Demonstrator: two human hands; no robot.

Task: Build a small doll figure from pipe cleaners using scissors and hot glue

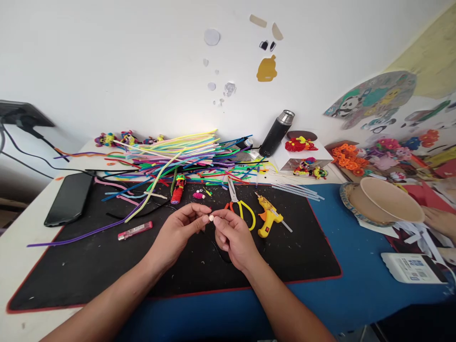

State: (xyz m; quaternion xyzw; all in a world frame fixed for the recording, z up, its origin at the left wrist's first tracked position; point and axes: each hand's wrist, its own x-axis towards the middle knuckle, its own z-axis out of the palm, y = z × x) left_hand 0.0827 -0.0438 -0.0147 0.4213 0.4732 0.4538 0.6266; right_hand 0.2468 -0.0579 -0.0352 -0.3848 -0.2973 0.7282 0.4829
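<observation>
Between the fingertips, just above the black mat, is a small pale round piece, too small to make out in detail. My right hand pinches it between thumb and forefinger. From the other side, the pinched thumb and fingers of my left hand meet it. Beyond the hands lie orange-and-yellow-handled scissors and a yellow hot glue gun. A red pipe-cleaner figure and a small magenta piece rest a little farther off.
Many coloured pipe cleaners are heaped along the wall. To the left are a phone and a pink-red stick-like item. Glue sticks, a black flask and a beige bowl stand rightward, near another person's hand.
</observation>
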